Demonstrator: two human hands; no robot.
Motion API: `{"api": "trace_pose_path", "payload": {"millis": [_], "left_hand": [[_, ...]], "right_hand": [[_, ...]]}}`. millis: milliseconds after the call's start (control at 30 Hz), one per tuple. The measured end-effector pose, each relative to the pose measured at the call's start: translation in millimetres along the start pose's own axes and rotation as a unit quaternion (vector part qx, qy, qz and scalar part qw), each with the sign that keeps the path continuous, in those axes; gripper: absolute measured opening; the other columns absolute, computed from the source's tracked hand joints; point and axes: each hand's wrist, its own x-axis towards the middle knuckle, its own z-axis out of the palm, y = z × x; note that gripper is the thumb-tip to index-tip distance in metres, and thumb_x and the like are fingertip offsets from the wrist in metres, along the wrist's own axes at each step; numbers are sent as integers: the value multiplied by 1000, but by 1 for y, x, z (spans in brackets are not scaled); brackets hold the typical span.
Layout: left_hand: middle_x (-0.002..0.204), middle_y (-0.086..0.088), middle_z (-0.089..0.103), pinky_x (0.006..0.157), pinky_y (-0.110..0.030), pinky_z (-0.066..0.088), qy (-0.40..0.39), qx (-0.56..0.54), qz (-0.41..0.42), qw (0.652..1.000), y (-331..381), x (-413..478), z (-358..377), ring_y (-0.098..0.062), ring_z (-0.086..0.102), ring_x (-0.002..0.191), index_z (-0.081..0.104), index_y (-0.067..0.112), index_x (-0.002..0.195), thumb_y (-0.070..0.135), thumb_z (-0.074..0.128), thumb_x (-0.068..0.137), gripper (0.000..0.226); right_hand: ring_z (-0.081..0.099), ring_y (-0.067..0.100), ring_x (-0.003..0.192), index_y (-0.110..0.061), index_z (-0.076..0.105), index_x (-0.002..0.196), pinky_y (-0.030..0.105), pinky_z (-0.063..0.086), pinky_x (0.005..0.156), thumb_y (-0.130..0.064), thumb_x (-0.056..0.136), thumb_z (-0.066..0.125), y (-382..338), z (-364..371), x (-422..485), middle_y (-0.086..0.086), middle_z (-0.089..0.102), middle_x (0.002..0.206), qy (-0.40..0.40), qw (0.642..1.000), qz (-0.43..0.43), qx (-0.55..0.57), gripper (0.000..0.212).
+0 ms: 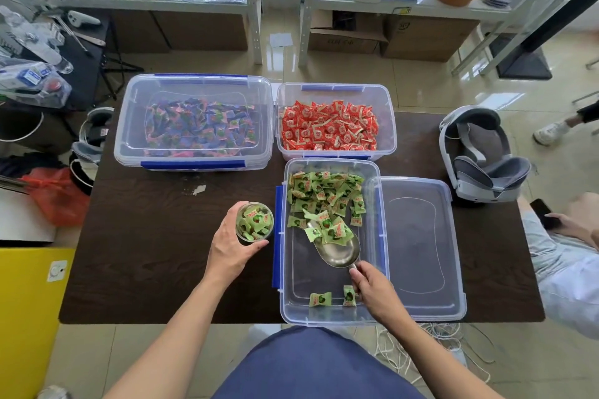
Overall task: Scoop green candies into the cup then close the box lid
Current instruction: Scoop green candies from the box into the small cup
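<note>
The scooping was well under way and, by my reading, close to finished: the cup [255,221] stood on the tabletop [155,253] just left of the open box [279,269] and already held green wrapped candies up to about its rim. The left hand [231,248] gripped it from the near side, its fingers [230,211] and thumb curled round the clear wall. The right hand [377,293] reached into the box, its fingers [356,276] clamped on the handle of the metal scoop [338,251], whose bowl lay low over the box floor with its mouth at the near edge of the heap and a few candies sitting in it. Most of the green candies [327,194] lay piled in the far half of the box, and two strays sat at the near end beside the right hand. That load was not yet lifted or tipped, so one pour at least seemed to remain, though the cup looked to have little room left. The closing step had not begun: the clear lid [418,249] lay flat on the tabletop at the box's right side, its left edge against or just over the box's right rim. It would have to be swung across, seated and its blue clips pressed down once the scoop was out.
</note>
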Motion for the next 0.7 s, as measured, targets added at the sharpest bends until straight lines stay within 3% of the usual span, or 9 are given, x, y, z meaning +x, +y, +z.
{"api": "trace_pose_path", "payload": {"millis": [167,433,567,700], "left_hand": [[144,3,54,108,-31,43,1,1,-2,1000,3,-1,0,-13,50,131,41,33,147,22,95,74,92],[143,5,57,111,-38,48,8,6,0,1000,6,0,1,-15,55,131,46,33,145,22,97,69,93],[143,5,59,113,-40,49,7,19,-1,1000,11,4,4,-17,56,131,48,33,147,21,98,67,96],[138,8,63,108,-40,52,5,36,3,999,16,5,6,-15,60,126,49,35,146,22,97,67,94]], "right_hand": [[47,12,62,-12,54,86,36,41,61,-29,104,48,-6,-10,-5,-3,53,68,1,999,-1,34,25],[51,1,59,-23,66,87,17,40,59,-31,103,52,-51,-36,-23,-15,61,64,19,998,-64,-19,23],[47,4,60,-26,64,87,26,41,61,-38,103,49,-84,-37,-26,-10,56,67,-17,994,-94,-47,25],[45,5,59,-20,63,91,27,37,59,-36,104,48,-117,-30,-26,-5,56,69,-55,986,-126,-95,26]]}}
